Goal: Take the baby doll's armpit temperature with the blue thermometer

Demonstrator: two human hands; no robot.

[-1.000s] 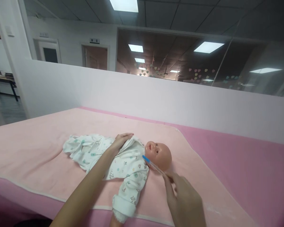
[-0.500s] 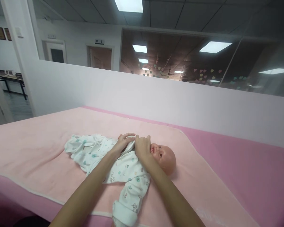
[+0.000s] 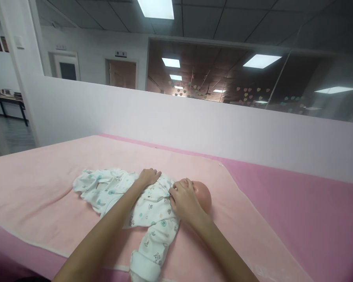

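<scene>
A baby doll (image 3: 203,194) lies on its back with its head to the right, dressed in a white printed baby shirt (image 3: 153,207). My left hand (image 3: 148,177) is closed on the shirt's far side at the doll's middle, its fingertips partly hidden. At the neck, my right hand (image 3: 184,199) pinches the shirt's collar with bent fingers and covers much of the doll's face. One sleeve (image 3: 153,246) stretches toward me, its end folded back into a cuff. Printed cloth (image 3: 97,186) lies bunched over the doll's lower part, at the left.
A peach blanket (image 3: 59,164) is spread beneath the doll over a pink padded surface (image 3: 306,211). Behind it rises a low white wall (image 3: 194,125) with glass above. A dark-legged table (image 3: 10,100) stands in the room beyond, at far left.
The shirt's front has been drawn across the doll's chest to the far side. My left hand has curled its fingers down there; my right hand has turned and lowered at the collar.
</scene>
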